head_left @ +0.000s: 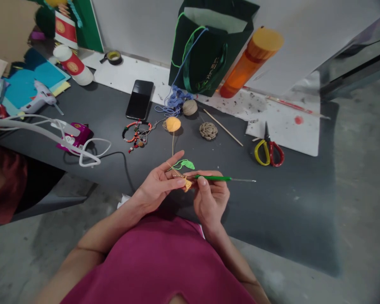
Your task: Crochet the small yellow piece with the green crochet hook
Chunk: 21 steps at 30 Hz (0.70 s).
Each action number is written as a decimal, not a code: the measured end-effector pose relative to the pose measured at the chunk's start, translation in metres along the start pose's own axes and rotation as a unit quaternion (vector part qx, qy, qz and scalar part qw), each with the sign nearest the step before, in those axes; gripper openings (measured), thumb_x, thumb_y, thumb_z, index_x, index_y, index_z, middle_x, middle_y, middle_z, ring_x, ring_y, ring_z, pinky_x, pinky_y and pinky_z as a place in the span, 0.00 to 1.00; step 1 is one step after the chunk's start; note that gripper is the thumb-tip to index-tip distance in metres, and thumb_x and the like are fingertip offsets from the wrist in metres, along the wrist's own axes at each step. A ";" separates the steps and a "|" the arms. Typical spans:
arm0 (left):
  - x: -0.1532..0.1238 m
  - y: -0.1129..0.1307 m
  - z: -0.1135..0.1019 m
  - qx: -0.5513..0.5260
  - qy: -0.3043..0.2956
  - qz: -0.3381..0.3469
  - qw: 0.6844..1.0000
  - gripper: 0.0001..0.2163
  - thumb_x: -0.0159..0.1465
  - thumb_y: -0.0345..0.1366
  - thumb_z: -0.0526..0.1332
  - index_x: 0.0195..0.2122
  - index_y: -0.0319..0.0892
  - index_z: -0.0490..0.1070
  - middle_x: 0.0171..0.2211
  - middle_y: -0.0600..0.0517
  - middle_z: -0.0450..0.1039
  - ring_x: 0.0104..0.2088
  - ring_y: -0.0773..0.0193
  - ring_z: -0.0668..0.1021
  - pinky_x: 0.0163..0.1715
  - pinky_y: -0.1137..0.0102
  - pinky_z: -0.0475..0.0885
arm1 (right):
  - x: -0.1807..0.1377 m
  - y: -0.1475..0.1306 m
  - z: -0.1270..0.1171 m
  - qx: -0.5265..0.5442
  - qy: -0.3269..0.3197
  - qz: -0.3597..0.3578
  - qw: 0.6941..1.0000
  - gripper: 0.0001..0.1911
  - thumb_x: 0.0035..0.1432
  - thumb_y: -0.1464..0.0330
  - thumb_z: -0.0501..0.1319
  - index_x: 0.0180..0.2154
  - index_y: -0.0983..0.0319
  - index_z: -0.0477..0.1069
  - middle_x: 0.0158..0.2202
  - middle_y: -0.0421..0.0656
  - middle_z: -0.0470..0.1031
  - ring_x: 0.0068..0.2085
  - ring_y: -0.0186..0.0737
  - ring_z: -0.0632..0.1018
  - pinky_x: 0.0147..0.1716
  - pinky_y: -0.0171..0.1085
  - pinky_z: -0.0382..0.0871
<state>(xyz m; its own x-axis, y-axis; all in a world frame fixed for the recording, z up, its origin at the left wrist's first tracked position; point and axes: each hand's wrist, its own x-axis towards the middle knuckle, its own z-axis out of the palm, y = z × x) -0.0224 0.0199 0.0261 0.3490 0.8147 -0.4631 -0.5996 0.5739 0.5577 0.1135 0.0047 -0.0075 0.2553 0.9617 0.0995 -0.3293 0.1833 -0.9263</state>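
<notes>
My left hand (161, 182) pinches a small yellow crochet piece (188, 184) between thumb and fingers, its index finger raised with yarn running over it. That strand leads up to a yellow yarn ball (172, 124) on the table. In my right hand (211, 198) is a green-handled crochet hook (213, 178), held level; one thin metal end points right, while the other end meets the yellow piece. Just beyond my hands lies a bright green crocheted leaf (187, 164) with a loose tail. The exact loops on the hook are too small to make out.
Yellow-and-red scissors (269, 153), a wooden stick (223, 127), a coiled beige piece (208, 131), a beaded bracelet (136, 131) and a phone (139, 100) lie around. A dark green bag (205, 55) and orange bottle (250, 63) stand behind. White cables (44, 128) cross the left; someone sits there.
</notes>
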 end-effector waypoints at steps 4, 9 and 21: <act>0.000 0.000 0.002 0.023 0.001 0.036 0.999 0.43 0.50 0.28 0.77 0.68 0.43 0.65 0.23 0.61 0.76 0.30 0.68 0.81 0.42 0.70 0.74 | -0.001 -0.001 -0.003 -0.006 -0.013 -0.008 1.000 0.02 0.62 0.67 0.68 0.38 0.54 0.78 0.34 0.37 0.84 0.32 0.36 0.85 0.34 0.37 0.82; 0.000 0.000 0.002 0.029 -0.017 0.032 0.999 0.45 0.50 0.29 0.78 0.69 0.45 0.63 0.24 0.60 0.77 0.29 0.68 0.81 0.40 0.70 0.73 | 0.003 -0.002 0.000 -0.014 -0.026 0.002 1.000 0.05 0.62 0.62 0.67 0.37 0.55 0.74 0.29 0.36 0.83 0.29 0.37 0.85 0.30 0.37 0.82; -0.001 -0.001 0.001 0.011 -0.027 0.029 0.999 0.45 0.51 0.28 0.77 0.70 0.42 0.61 0.23 0.61 0.77 0.28 0.69 0.80 0.41 0.71 0.73 | 0.000 -0.005 -0.009 -0.057 -0.035 -0.016 0.998 0.02 0.63 0.65 0.66 0.39 0.55 0.76 0.33 0.38 0.84 0.34 0.38 0.86 0.32 0.37 0.81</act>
<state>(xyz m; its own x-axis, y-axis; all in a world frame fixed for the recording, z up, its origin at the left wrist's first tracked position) -0.0218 0.0187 0.0265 0.3518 0.8499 -0.3922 -0.6038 0.5262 0.5988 0.1231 0.0021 -0.0057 0.1986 0.9684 0.1512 -0.2155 0.1936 -0.9571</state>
